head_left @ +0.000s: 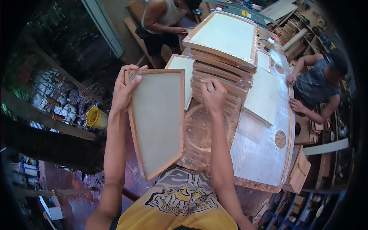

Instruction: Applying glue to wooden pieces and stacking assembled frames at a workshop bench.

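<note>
A tray-like panel (159, 115), pale grey-green with a thin wooden frame around its edge, is tilted up in front of me. My left hand (123, 89) grips its upper left corner, thumb over the frame and fingers behind. To the right of the panel, my right hand (214, 95) is closed in a pinch, apart from the panel. A small light tip shows at its fingers, too small to name. Just beyond that hand rises a stack of similar wood-framed panels (224, 35), some with clear wrap along their edges.
Under the stack lies a worn wooden worktable (199, 153). Flat pale boards (262, 96) rest on a whitish sheet with round holes (245, 153) at right. One person (163, 19) works at the far left, another (316, 82) along the right edge. A yellow bucket (96, 118) stands at left.
</note>
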A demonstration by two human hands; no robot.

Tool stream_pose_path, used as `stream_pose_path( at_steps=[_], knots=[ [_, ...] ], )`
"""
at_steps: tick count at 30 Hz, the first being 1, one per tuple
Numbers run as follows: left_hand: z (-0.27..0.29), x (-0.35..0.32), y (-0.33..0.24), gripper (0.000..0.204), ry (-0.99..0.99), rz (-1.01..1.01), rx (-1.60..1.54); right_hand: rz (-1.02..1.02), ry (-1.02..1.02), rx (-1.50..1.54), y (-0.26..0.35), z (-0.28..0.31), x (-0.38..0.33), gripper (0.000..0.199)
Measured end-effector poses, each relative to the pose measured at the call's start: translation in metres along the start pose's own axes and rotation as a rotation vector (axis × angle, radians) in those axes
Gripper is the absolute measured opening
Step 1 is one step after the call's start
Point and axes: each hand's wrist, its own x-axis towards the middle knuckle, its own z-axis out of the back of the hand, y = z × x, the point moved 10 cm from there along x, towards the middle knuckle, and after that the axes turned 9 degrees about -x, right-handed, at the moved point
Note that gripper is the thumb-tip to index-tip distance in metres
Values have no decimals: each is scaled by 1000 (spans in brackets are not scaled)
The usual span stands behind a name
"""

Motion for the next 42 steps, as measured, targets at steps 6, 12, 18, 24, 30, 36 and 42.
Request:
stream_pose_path(
  at_steps=[6,12,18,24,30,36,42],
  knots=[
    [2,-11,-7,30,47,-27,-161,13,-88,8,30,-25,-20,12],
    [-41,-32,-26,38,34,-115,40,77,-207,-197,38,-35,-21,9],
    [-81,-45,-28,34,-33,-114,212,-126,-345,-93,17,-2,-23,8],
    [-110,-43,-29,30,-88,-155,355,-31,-201,33,26,-18,-12,15],
    [-117,-47,-31,30,-79,-200,355,-23,-203,-49,23,-8,-11,16],
    [-119,-46,-24,26,-72,-145,343,-303,-246,5,5,0,-11,15],
    [-116,-38,-22,29,-76,-160,339,-202,-158,41,11,-25,-15,20]
  ],
)
